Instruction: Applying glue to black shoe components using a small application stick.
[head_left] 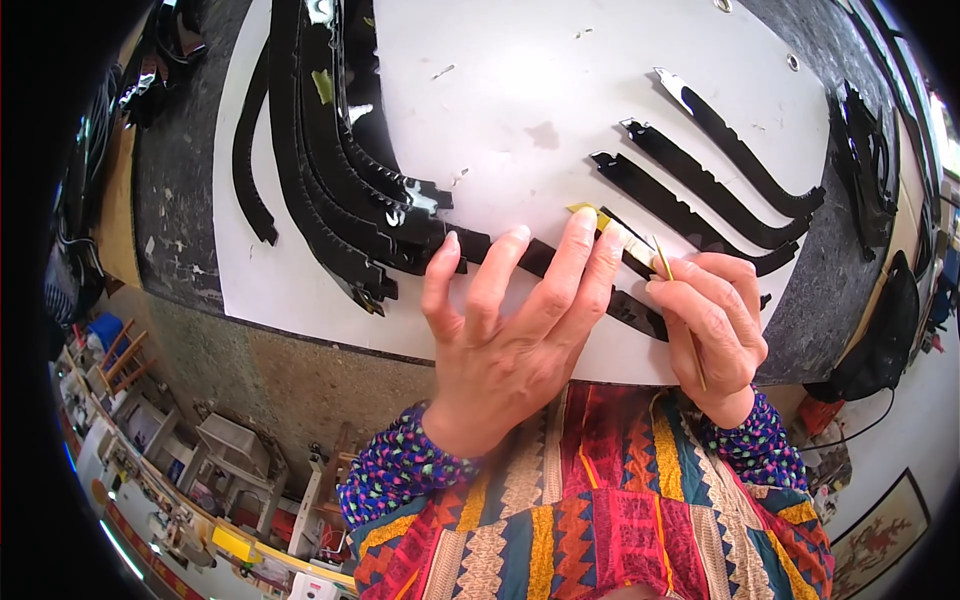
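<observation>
Strip of black material (538,257) lies on the white sheet (480,100), under the spread fingers of the left hand (520,340), which rests across it without closing around anything. A yellow tab (604,222) shows beside those fingertips. The right hand (715,325) pinches a thin stick (698,365), its upper end near a pale band (635,248); whether they touch is hard to tell. Notched black strips (715,145) lie farther right, and long curved pieces (300,170) left, above a dark tabletop (180,210).
</observation>
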